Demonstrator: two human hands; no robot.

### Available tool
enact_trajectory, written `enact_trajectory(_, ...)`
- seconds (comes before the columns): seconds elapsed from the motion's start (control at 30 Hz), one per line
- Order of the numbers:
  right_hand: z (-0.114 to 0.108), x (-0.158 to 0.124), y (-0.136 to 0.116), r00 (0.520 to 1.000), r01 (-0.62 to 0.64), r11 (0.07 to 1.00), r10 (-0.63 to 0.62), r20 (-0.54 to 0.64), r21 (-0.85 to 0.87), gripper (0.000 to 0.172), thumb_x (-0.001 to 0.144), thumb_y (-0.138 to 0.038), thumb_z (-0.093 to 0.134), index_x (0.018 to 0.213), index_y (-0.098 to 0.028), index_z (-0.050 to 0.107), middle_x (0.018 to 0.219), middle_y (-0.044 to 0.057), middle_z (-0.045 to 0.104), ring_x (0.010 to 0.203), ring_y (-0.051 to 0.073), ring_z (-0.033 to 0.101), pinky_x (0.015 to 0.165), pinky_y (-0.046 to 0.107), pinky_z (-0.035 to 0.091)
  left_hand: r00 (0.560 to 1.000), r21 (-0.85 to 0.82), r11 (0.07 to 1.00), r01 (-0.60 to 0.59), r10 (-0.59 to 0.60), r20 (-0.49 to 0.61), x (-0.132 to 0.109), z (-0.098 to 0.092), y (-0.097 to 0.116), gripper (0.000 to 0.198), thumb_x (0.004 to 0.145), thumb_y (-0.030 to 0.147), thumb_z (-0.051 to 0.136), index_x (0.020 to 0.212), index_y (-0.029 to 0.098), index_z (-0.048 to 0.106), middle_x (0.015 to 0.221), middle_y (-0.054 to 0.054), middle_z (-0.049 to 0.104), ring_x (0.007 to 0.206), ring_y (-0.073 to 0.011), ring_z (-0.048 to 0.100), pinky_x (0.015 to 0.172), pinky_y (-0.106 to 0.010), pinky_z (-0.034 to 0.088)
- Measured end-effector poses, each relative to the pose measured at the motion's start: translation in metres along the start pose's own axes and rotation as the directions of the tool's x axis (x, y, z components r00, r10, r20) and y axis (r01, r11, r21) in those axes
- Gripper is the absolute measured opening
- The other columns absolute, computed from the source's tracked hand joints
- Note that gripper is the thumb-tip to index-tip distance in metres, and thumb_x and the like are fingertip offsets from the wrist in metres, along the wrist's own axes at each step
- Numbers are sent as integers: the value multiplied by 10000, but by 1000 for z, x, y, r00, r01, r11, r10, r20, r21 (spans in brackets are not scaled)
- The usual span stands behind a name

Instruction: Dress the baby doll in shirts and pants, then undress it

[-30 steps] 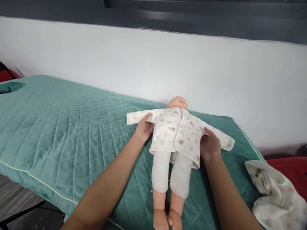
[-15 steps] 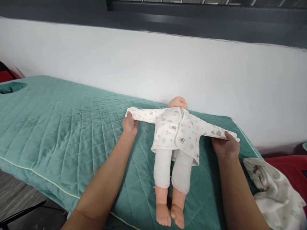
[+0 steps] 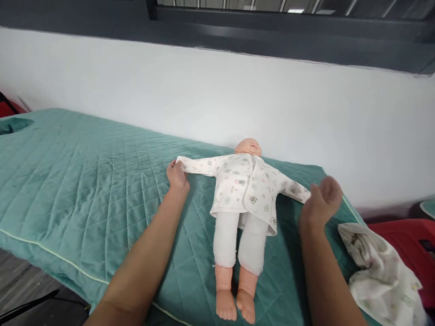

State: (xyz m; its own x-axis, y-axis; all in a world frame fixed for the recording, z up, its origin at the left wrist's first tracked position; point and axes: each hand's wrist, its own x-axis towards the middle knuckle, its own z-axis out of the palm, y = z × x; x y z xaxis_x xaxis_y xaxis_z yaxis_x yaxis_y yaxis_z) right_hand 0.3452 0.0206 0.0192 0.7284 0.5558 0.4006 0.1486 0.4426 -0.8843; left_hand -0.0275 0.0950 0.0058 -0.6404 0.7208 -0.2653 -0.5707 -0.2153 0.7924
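A baby doll (image 3: 226,304) lies on its back on a green quilted mattress (image 3: 102,203), its head against the wall. It wears a white printed baby jacket (image 3: 234,185), and its arms are spread wide inside the sleeves. The legs are white, with bare feet toward me. My left hand (image 3: 178,176) is closed on the cuff of the sleeve on the left. Beside the other sleeve end, my right hand (image 3: 321,203) is raised with thumb and curled fingers apart, slightly blurred. It hides that cuff.
Crumpled printed white cloth (image 3: 380,276) lies at the mattress's right edge. Behind it is a red object (image 3: 401,240). A white wall (image 3: 204,99) runs along the far side, under a dark frame (image 3: 238,38). A dark thin bar (image 3: 30,305) shows at lower left.
My right hand has let go of the right sleeve's cuff and risen slightly, and that sleeve now slopes down. My left hand keeps its hold. The view has shifted a little.
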Motion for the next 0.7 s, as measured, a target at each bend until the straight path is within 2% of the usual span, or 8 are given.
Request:
enact_trajectory(0.07,21,-25,-19,988,78,995,-68,140,-67,355,811,-375,705,1135,-242,648,1213,69,673,1193,240,621,1078,468,475,995,57,994,-91,93,-33,1,-2,0,269,863,79,540,1095,214,551,1167,-65,683,1112,-149,688,996,-292,534)
enact_trajectory(0.17,53,-43,-40,924,64,961,45,380,-269,331,863,-467,647,1076,-217,690,1073,63,714,981,226,660,924,423,513,956,186,940,-287,295,-12,-5,-4,2,333,850,62,543,1143,220,529,1375,-81,595,1326,-150,561,1154,-298,402)
enact_trajectory(0.27,81,-35,-52,842,123,853,181,509,-507,359,886,-555,581,936,-209,667,950,56,704,864,217,628,819,370,483,872,301,819,-488,472,129,-20,-3,1,378,864,84,549,1221,209,546,1456,-83,541,1418,-167,461,1239,-316,279)
enact_trajectory(0.37,107,-18,-58,766,247,688,293,573,-683,411,892,-623,529,795,-226,574,810,47,671,758,218,577,727,346,425,749,338,670,-661,566,344,-40,1,-3,372,906,142,522,1271,203,562,1419,-83,576,1392,-190,486,1243,-349,287)
enact_trajectory(0.47,126,-5,-61,703,358,541,380,601,-761,349,875,-560,550,737,-242,510,734,40,641,700,218,536,664,331,367,676,300,638,-709,495,545,-58,7,-7,325,925,156,484,1213,211,624,1312,-69,655,1310,-200,564,1196,-366,371)
enact_trajectory(0.53,135,0,-62,654,429,500,403,640,-753,265,866,-447,545,708,-240,498,743,45,637,692,211,524,644,326,340,600,274,624,-732,399,693,-70,11,-8,309,928,164,489,1186,202,654,1264,-71,689,1264,-211,600,1167,-387,411)
enact_trajectory(0.6,141,3,-65,614,476,506,394,684,-719,213,848,-348,522,672,-237,477,738,41,619,682,198,507,626,322,318,504,243,609,-755,302,809,-82,14,-8,302,928,172,514,1189,196,662,1261,-77,702,1239,-217,621,1145,-402,440)
enact_trajectory(0.7,149,2,-68,596,504,559,327,733,-659,217,840,-290,496,641,-237,424,691,15,563,659,181,473,616,320,301,350,187,583,-791,180,919,-96,16,-6,280,941,192,540,1194,205,658,1340,-88,678,1275,-215,611,1149,-405,449)
